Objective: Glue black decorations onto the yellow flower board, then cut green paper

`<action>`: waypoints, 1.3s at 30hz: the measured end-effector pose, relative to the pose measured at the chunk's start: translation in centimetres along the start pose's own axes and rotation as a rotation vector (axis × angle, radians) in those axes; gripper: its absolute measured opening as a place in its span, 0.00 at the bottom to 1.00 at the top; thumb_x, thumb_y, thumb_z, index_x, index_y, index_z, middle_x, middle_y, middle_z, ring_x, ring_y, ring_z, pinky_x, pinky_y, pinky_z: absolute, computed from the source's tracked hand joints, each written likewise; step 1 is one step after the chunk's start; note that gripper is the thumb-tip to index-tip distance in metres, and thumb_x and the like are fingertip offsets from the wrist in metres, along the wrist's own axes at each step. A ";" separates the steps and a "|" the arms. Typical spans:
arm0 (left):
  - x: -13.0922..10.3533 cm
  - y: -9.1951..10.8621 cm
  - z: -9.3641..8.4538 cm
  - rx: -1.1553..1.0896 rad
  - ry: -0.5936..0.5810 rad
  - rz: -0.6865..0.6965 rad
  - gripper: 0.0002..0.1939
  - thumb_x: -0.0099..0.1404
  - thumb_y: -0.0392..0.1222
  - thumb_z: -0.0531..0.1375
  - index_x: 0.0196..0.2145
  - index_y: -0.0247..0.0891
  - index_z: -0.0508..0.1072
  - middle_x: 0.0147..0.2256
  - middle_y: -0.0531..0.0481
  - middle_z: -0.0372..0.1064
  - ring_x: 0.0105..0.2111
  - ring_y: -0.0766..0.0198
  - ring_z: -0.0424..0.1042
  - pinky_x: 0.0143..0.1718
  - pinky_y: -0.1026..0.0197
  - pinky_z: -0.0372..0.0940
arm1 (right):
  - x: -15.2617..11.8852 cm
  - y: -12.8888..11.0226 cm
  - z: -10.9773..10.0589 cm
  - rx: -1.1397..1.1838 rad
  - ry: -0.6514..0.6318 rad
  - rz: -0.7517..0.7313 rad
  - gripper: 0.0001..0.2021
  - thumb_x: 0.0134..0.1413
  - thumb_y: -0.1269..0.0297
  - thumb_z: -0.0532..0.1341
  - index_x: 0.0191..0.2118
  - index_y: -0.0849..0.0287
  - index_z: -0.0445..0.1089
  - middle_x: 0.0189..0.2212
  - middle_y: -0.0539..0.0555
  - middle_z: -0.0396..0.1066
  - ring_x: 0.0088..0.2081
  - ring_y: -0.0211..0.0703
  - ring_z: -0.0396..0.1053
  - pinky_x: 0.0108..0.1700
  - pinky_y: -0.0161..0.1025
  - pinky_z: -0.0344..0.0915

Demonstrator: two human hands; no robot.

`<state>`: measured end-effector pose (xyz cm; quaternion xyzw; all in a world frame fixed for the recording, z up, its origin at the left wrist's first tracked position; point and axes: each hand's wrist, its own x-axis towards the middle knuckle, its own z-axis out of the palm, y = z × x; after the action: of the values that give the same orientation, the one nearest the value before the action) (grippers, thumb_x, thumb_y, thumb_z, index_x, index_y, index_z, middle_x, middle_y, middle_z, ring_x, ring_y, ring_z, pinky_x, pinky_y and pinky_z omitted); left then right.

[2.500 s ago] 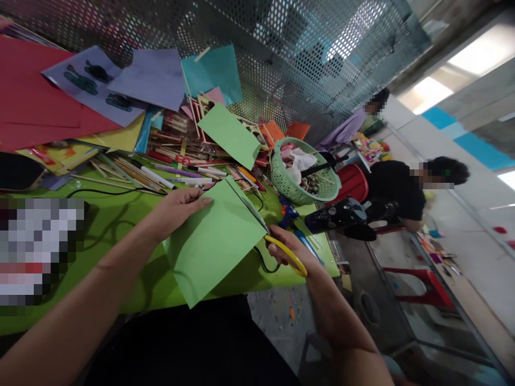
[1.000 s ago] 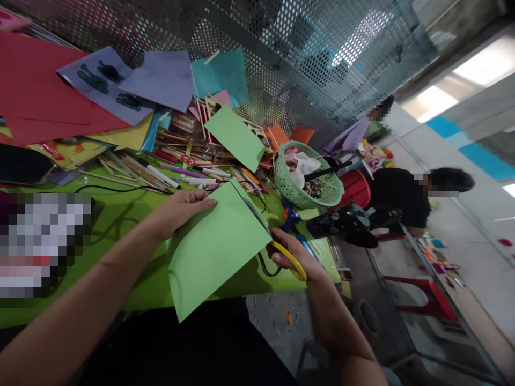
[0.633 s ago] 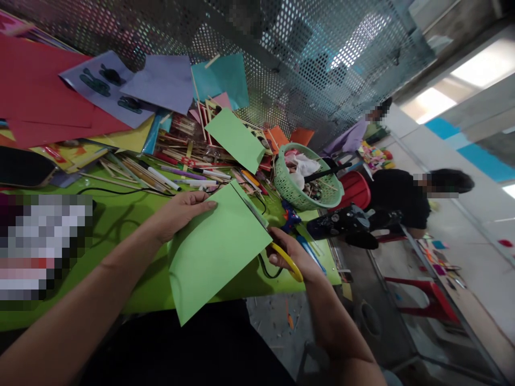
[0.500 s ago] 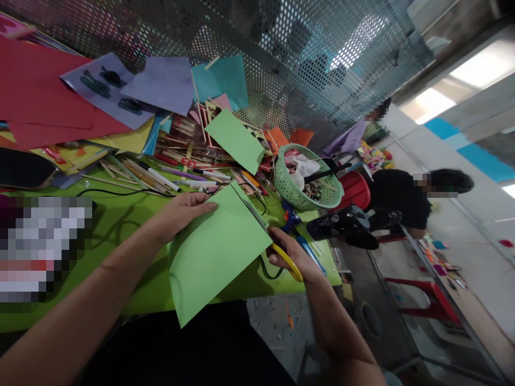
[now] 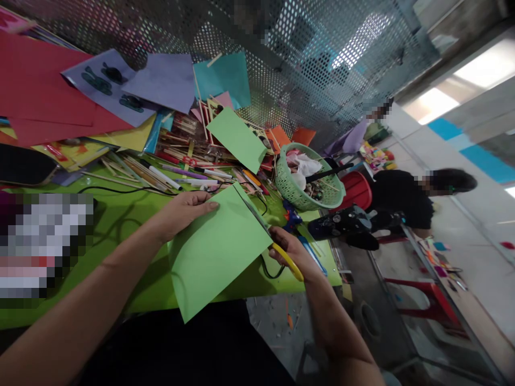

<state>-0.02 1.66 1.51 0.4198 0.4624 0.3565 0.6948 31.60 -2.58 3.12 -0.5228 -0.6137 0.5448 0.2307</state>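
Observation:
A sheet of light green paper (image 5: 219, 246) is pinched at its upper left edge by my left hand (image 5: 183, 212), thumb on top. My right hand (image 5: 295, 252) grips scissors (image 5: 287, 261) with yellow handles. Their blades lie along the right edge of the sheet, with a narrow strip beside the cut. Part of the blades is hidden by the paper. Beyond the sheet, a smaller piece of green paper (image 5: 236, 139) rests on a heap of sticks and craft bits.
A light green basket (image 5: 308, 201) with scraps stands at the back right, near a blue glue gun (image 5: 290, 214) and a dark bottle (image 5: 333, 225). Pens (image 5: 197, 182), red paper (image 5: 44, 86) and purple paper (image 5: 167, 80) lie along the back. A person (image 5: 402, 198) is at the right.
Almost nothing differs. The sheet's lower corner has shifted slightly up and right, and the view has moved a little. Both hands keep their holds.

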 end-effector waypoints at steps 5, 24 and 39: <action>0.0 0.1 0.1 -0.016 0.008 -0.020 0.15 0.58 0.54 0.69 0.34 0.40 0.76 0.28 0.50 0.77 0.23 0.63 0.73 0.25 0.63 0.69 | -0.1 0.5 0.1 0.053 -0.012 0.071 0.25 0.47 0.51 0.73 0.46 0.57 0.67 0.31 0.46 0.59 0.25 0.31 0.52 0.24 0.30 0.52; 0.0 0.0 0.2 -0.072 -0.006 -0.020 0.19 0.56 0.55 0.71 0.35 0.38 0.75 0.28 0.50 0.77 0.22 0.64 0.72 0.24 0.64 0.69 | -0.2 0.5 0.1 0.027 0.003 0.094 0.26 0.48 0.51 0.72 0.49 0.57 0.66 0.29 0.45 0.60 0.22 0.29 0.52 0.21 0.29 0.52; 0.0 0.0 0.3 0.106 0.007 0.038 0.15 0.58 0.54 0.67 0.36 0.40 0.77 0.28 0.50 0.76 0.23 0.62 0.72 0.25 0.62 0.67 | 0.2 0.3 0.5 0.039 -0.036 -0.013 0.27 0.48 0.49 0.72 0.49 0.57 0.66 0.42 0.52 0.67 0.33 0.35 0.60 0.29 0.30 0.59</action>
<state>0.30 1.56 1.59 0.4634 0.4753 0.3461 0.6630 31.24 -2.68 2.69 -0.5045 -0.6102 0.5645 0.2333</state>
